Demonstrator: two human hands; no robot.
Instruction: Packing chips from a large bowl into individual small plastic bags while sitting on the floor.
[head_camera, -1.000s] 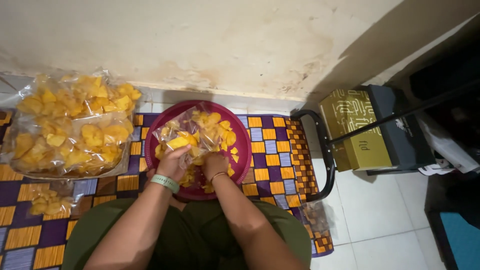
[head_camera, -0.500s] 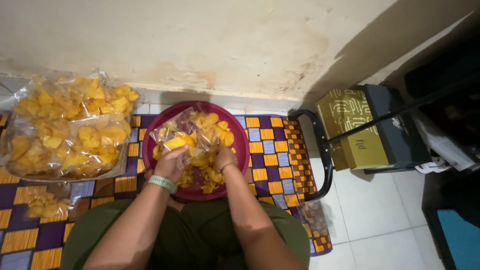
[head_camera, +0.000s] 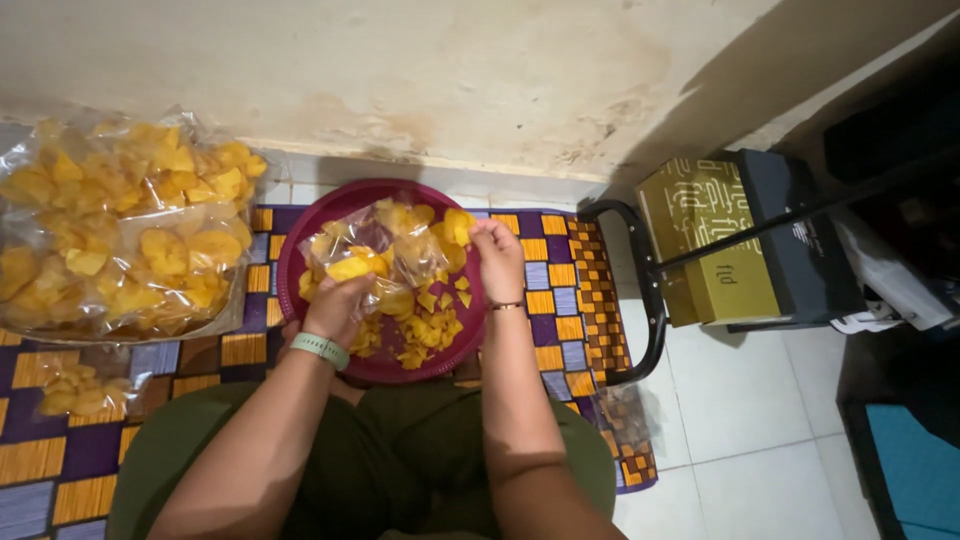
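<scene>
Hands filling a small clear bag with yellow chips over a maroon tray

At frame centre, the left hand (head_camera: 335, 308) gripped the small clear bag (head_camera: 372, 255) above the maroon tray (head_camera: 300, 240); the right hand (head_camera: 497, 256) pinched yellow chips (head_camera: 458, 226) at its mouth

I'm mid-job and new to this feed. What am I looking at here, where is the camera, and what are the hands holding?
There is no machine: a camera worn on a person's head looks down at their two bare hands. The left hand grips a small clear bag of yellow chips over a dark red round tray. The right hand is raised with a few chips pinched in it. Loose chips lie on the tray, which sits on a patterned mat. A large bag of chips lies to the left.
</scene>
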